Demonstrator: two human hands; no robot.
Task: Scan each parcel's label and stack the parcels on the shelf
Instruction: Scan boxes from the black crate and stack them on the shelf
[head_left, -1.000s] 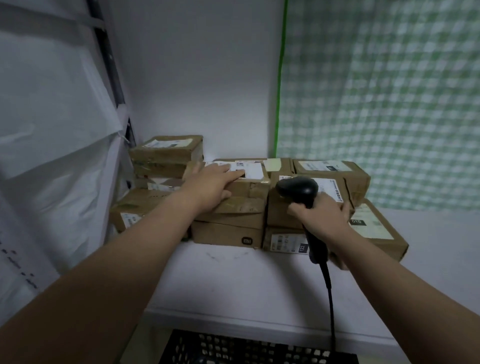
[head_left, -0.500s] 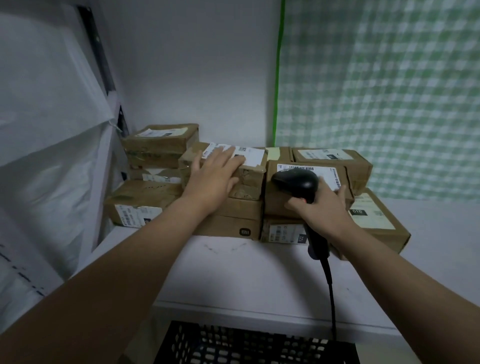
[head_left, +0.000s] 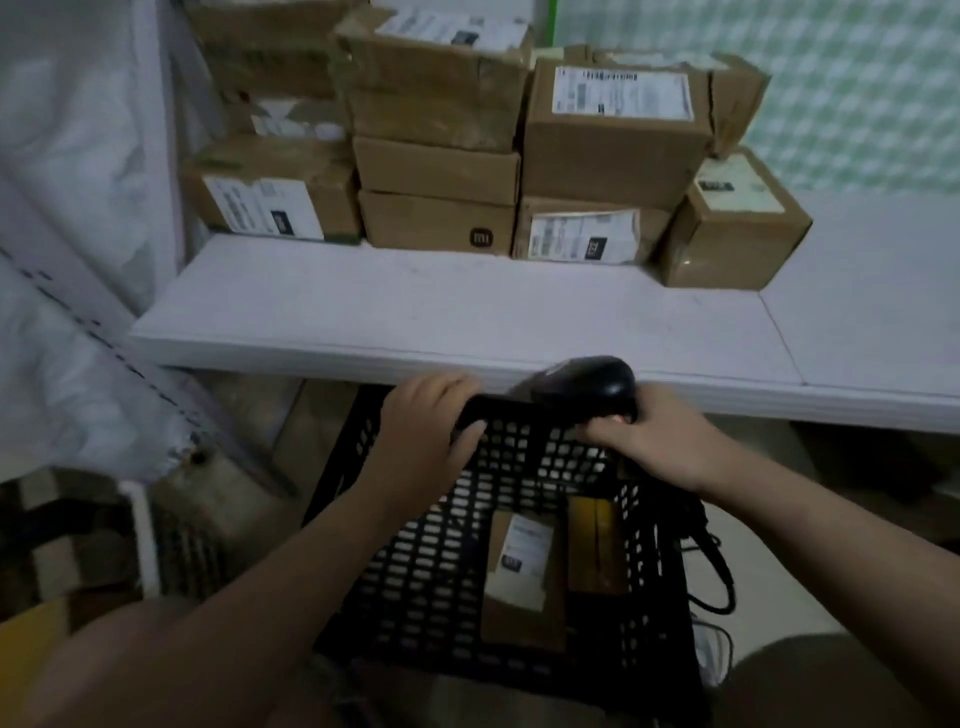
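white shelf (head_left: 467, 322) runs across in front of me, its right end cut off by the edge. cardboard parcels (head_left: 613, 145) stand along its back in stacks against the wall. i count about ten, but the topmost ones on the left are cut off and blurred, and one at the back right is mostly hidden behind a bigger box. several show white labels, the print too small to read.

below the shelf's front edge sits one black mesh crate (head_left: 405, 571), its near side lost under the person's arms. two things lie in its bottom: one brown parcel (head_left: 519, 587), label up, and just beside it on the right a yellowish thing (head_left: 595, 545) i can't make out.

two hands are at the crate's far rim. the left hand (head_left: 421, 431) has its grip closed on the rim, fingers curled over the top and thumb on the inner side. the right hand (head_left: 660, 436) has its grip wrapped round one black scanner (head_left: 587, 384). only the scanner's rounded head shows, above the rim just in front of the shelf's edge; the handle is hidden in the fist. one dark cable (head_left: 719, 577) loops down outside the crate's right wall.
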